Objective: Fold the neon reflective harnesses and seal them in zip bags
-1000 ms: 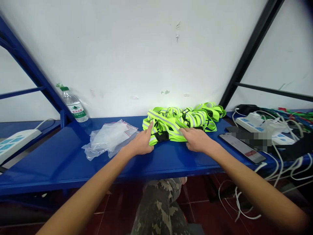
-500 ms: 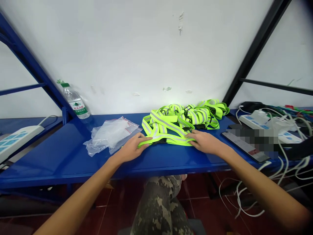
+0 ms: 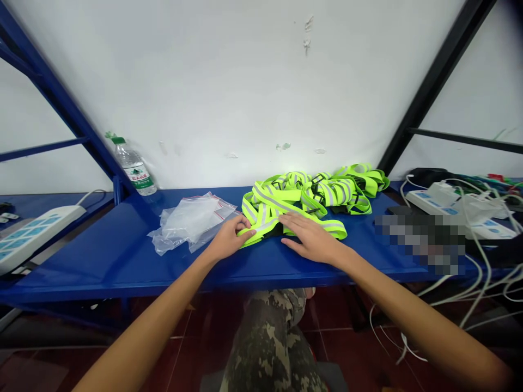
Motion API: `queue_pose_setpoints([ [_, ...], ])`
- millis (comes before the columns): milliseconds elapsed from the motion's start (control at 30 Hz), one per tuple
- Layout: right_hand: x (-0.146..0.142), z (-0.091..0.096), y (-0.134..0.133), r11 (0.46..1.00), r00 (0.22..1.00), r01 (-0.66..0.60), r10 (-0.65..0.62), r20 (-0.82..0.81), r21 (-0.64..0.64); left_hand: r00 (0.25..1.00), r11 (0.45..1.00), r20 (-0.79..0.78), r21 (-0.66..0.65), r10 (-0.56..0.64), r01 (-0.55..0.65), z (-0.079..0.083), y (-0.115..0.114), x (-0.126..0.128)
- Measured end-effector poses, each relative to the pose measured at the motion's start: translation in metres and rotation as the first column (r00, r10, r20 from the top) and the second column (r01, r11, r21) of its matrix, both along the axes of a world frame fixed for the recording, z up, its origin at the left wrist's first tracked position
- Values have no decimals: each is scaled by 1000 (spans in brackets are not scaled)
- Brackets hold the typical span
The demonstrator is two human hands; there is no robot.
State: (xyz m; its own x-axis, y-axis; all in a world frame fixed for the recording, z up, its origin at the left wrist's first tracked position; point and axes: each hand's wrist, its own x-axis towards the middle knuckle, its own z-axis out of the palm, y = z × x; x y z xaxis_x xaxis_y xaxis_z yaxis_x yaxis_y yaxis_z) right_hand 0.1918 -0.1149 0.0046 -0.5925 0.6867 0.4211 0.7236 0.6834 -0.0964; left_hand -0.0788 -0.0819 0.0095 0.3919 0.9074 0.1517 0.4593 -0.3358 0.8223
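In the head view a neon-yellow reflective strap harness [image 3: 281, 208] with grey stripes lies loosely folded on the blue table. My left hand [image 3: 229, 238] pinches its near left end between thumb and fingers. Over the middle of the near band rests my right hand [image 3: 309, 238], fingers stretched out and thumb apart, touching the strap beside a black piece [image 3: 274, 229], perhaps a buckle, partly covered. To the right of that hand, a loop of the band [image 3: 335, 228] sticks out. More bundled reflective straps [image 3: 337, 191] lie behind, towards the wall.
Clear zip bags [image 3: 190, 220] lie left of the straps, and a water bottle [image 3: 135, 169] leans by the wall. Power strips [image 3: 38, 231] sit at both sides. White cables [image 3: 482, 272] hang off the right edge near a blurred-out flat object [image 3: 420, 239].
My right hand has let go of the band's right end and moved left to its middle. My left hand still pinches the left end. The view has shifted slightly.
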Motion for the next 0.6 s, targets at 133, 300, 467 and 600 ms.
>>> queue_pose_setpoints([
  [133,-12,-17,12,993,996,-91,91,-3,-75,998,999,-51,-26,-39,37,4,2,-7],
  [300,-8,-23,7,995,996,-83,84,10,-52,938,968,-346,241,16,73,2,1,-7],
  [467,-11,-6,-2,998,996,-67,68,61,-16,832,936,-540,342,123,83,-7,-7,19],
  [600,-23,1,1,999,999,-33,32,15,9,904,925,-420,369,80,89,-17,-8,33],
])
